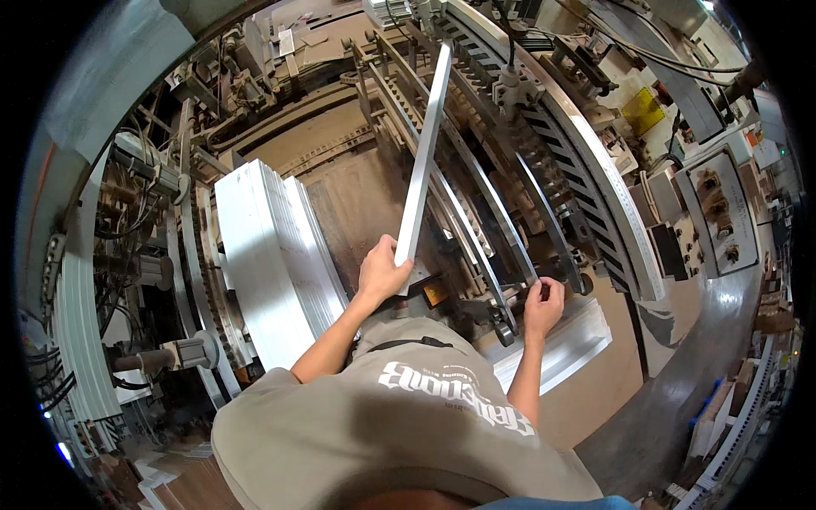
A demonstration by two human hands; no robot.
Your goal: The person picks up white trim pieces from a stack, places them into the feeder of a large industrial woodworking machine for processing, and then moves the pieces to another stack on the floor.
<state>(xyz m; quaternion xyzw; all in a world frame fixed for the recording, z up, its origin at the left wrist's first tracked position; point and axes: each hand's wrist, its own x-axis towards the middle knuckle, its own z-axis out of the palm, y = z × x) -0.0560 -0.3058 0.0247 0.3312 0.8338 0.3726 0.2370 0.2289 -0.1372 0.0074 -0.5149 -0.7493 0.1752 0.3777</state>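
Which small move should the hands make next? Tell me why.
Probably swing the near end of the pale strip rightward, closer in line with the metal rails: the left hand grips that end, the strip slants across them, and the right hand is at one rail's near end.

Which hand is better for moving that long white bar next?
Probably the left hand: it already holds the long white bar near its lower end. The right hand is away from the bar, at the near end of a metal rail.
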